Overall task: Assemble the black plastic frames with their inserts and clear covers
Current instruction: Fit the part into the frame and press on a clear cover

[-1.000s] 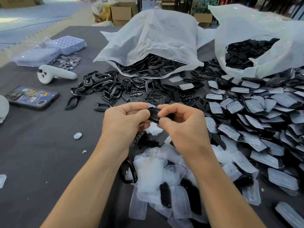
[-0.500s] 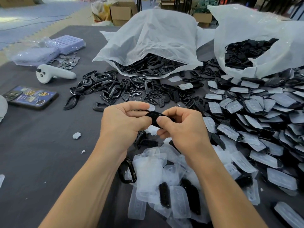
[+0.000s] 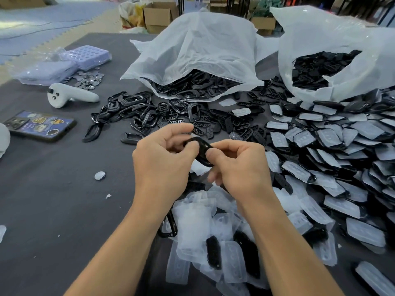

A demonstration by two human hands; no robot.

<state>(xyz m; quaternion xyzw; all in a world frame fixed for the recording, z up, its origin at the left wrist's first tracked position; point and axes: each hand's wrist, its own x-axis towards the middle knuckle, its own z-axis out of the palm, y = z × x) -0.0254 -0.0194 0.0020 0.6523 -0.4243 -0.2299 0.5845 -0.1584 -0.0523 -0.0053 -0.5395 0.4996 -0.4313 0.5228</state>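
My left hand (image 3: 164, 161) and my right hand (image 3: 239, 165) meet above the table's middle, both pinching one black plastic frame (image 3: 203, 151) between thumbs and fingers. The frame is tilted, its lower part hidden by my right thumb. Loose black frames (image 3: 136, 112) lie scattered beyond my hands. Black inserts (image 3: 241, 124) are strewn to the right of them. A heap of clear covers (image 3: 198, 229) sits just below my wrists. Finished pieces with clear covers (image 3: 333, 146) are stacked across the right side.
Two white plastic bags hold more black parts, one (image 3: 196, 50) at the back middle, one (image 3: 333, 50) at the back right. At the left lie a phone (image 3: 40, 124), a white controller (image 3: 70, 97), metal discs (image 3: 89, 79), purple trays (image 3: 85, 56) and a lone disc (image 3: 99, 175).
Both hands have shifted slightly and turned the black frame between them; it now tilts more upright and shows more of its ring. Nothing was let go.
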